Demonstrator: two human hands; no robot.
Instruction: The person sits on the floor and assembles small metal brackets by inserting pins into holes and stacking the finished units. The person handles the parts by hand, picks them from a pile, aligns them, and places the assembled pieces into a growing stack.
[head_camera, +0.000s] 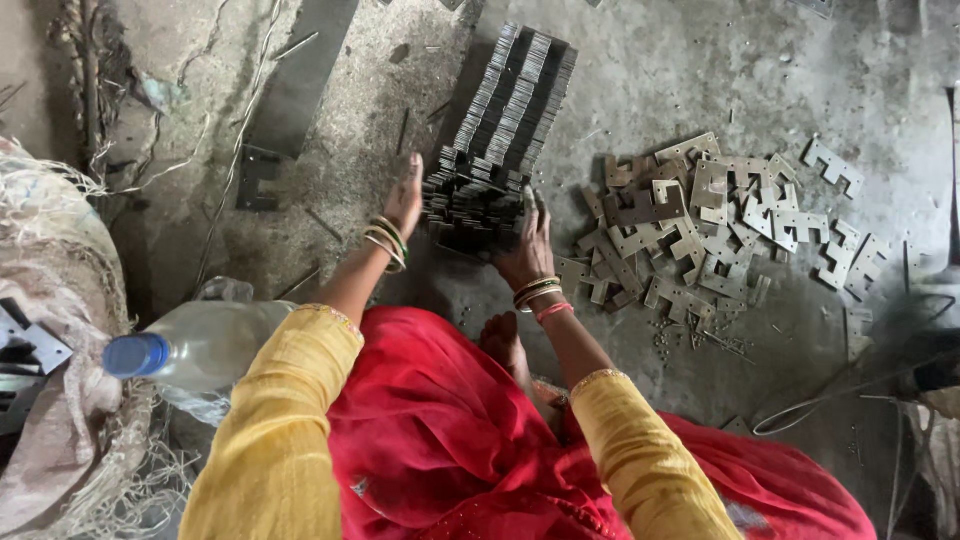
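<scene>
The left hand (405, 195) lies flat against the left side of a long stack of metal plates (497, 130). The right hand (530, 245) presses on the right front corner of the same stack. Both hands are open with fingers straight, not closed around anything. They push from two sides, most likely to keep the plates lined up and stop them from sliding apart.

The stack sits on the gray floor (640, 80) right between the hands and runs away from the person. The plates stand on their edges, close together in rows. The near end looks less tidy than the far end.

Just to the right of the right hand is a loose pile of plates (690, 230). They lie flat, every which way, with notched edges sticking out. It is near enough for the right hand to reach. One plate (832, 165) lies a bit apart, farther right.

To the left of the left hand lies a dark flat strip (290, 100), well apart from the stack. There is bare floor between them, so the left hand has room to move. Close to the person's left elbow is a plastic bottle with a blue cap (190, 350), next to a frayed sack (55, 300).

A bare foot (503, 340) rests just behind the hands, on the red cloth (440, 420).
</scene>
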